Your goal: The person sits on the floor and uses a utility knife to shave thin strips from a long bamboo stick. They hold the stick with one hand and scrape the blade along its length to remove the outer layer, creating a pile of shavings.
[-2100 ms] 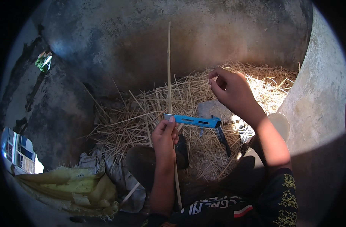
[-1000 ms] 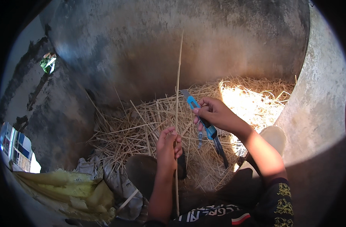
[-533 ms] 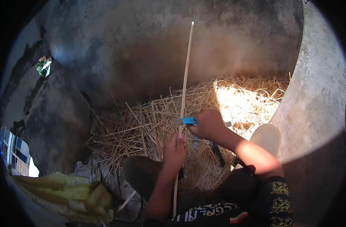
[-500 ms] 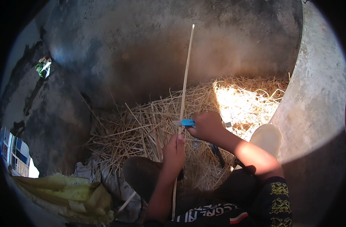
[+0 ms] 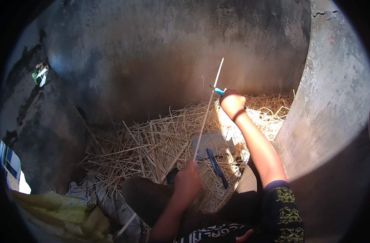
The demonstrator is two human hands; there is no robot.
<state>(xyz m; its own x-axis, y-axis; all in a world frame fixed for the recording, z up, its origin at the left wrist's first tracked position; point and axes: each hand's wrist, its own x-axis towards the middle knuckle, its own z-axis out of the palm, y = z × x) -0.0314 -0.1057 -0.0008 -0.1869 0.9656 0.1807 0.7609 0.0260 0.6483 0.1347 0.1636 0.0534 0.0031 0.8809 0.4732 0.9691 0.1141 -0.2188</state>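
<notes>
My left hand [image 5: 187,180] is closed round the lower part of a long, thin, pale strip [image 5: 206,119], which looks like split bamboo. The strip slants up and away to the right, its far end in front of the wall. My right hand [image 5: 232,103] grips a blue-handled utility knife [image 5: 218,90], its blade against the strip well above my left hand. A thin shaving curls in the air just left of the blade. On the ground between my arms lies a dark, long, narrow tool [image 5: 216,168], possibly a sheathed knife, beside a greyish flat block [image 5: 211,143].
A pile of straw-like shavings [image 5: 152,141] covers the ground ahead, sunlit on its right. A stained concrete wall [image 5: 164,52] stands behind it, and a paler wall [image 5: 330,81] curves along the right. Yellowish sacking [image 5: 59,214] lies at the lower left, and my knee [image 5: 144,196] is nearby.
My right hand has pushed the knife forward and up along the strip, away from my left hand. The strip tilts further right, and my left hand is lower. The block and dark tool are now uncovered.
</notes>
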